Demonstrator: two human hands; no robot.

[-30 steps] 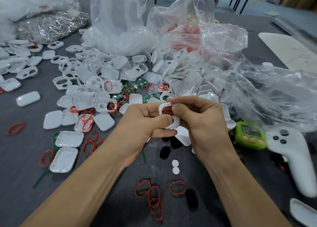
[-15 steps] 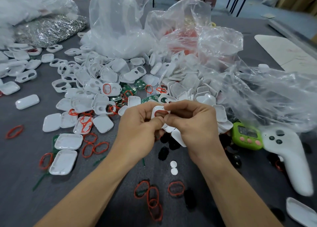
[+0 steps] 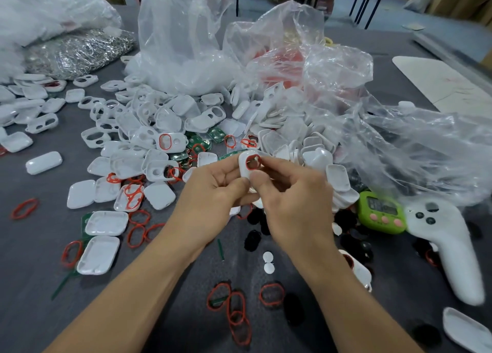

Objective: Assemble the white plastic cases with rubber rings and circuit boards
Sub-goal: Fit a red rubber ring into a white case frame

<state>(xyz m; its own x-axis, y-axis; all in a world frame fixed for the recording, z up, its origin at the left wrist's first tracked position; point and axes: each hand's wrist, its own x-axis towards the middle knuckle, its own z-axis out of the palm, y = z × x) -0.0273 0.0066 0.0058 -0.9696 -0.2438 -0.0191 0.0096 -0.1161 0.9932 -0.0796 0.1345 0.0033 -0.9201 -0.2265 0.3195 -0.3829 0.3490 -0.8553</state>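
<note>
A white case [image 3: 242, 170] is held above the middle of the grey table [image 3: 26, 246], in front of the heap of loose cases [image 3: 149, 129], and a red rubber ring [image 3: 246, 163] is seen lying round the oval opening in its face. The case is pinched at its lower left edge between the thumb and curled fingers of the left hand [image 3: 210, 193]; the thumb and forefinger of the right hand [image 3: 295, 206] are curled onto its right side, with the forefinger tip laid at the ring's edge. The case is judged to be light, thin-walled and stiff, with a glossy surface that is likely to slip, so it is best gripped by its rounded rim and not across the opening, where the wall looks weakest. The ring is judged soft and springy, likely to pop out of its seat if it is pressed on one side only; it is probably best worked round bit by bit with a fingertip. Whether it is fully seated cannot be told. Spare rings [image 3: 271, 294] and green circuit boards [image 3: 198, 146] are left lying on the table.
</note>
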